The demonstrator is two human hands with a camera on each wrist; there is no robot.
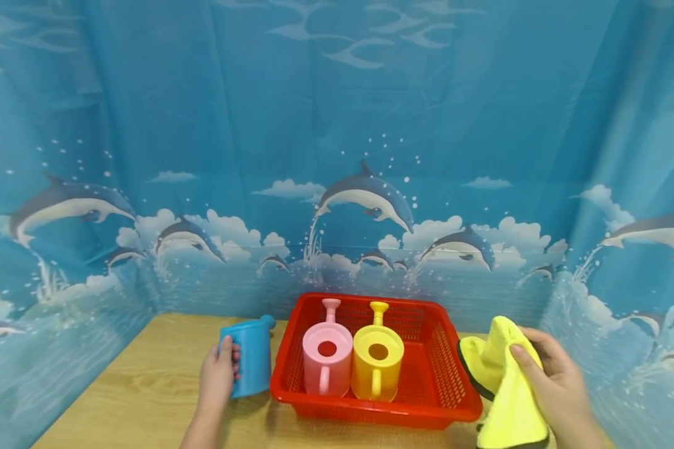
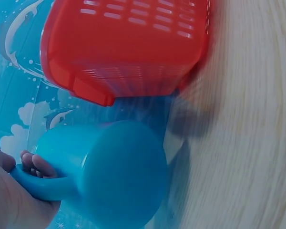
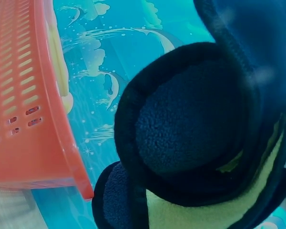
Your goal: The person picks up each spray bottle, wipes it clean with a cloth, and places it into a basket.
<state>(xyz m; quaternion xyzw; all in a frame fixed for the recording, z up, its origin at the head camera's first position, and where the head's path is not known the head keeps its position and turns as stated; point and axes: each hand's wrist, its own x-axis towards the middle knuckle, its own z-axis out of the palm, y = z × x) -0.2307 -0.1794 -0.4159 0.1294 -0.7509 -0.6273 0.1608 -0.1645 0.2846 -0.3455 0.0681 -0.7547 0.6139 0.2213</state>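
Observation:
My left hand [image 1: 218, 371] grips the handle of a blue watering can [image 1: 251, 358] to the left of the red basket. In the left wrist view the fingers curl round the can's handle [image 2: 43, 186], and its base is tilted towards the camera. A yellow cloth [image 1: 511, 386] with dark edging hangs from my right hand [image 1: 558, 380], pinched between thumb and fingers, at the basket's right. Up close in the right wrist view, the cloth's dark blue underside [image 3: 190, 119] hides the hand. A pink watering can [image 1: 327, 358] and a yellow watering can [image 1: 390, 365] stand side by side in the basket.
The red plastic basket [image 1: 371, 411] sits mid-table with slotted walls; bare basket floor shows right of the yellow can. Beneath it is a wood-grain table [image 1: 146, 380]. A blue dolphin-print curtain [image 1: 337, 125] closes off the back and both sides.

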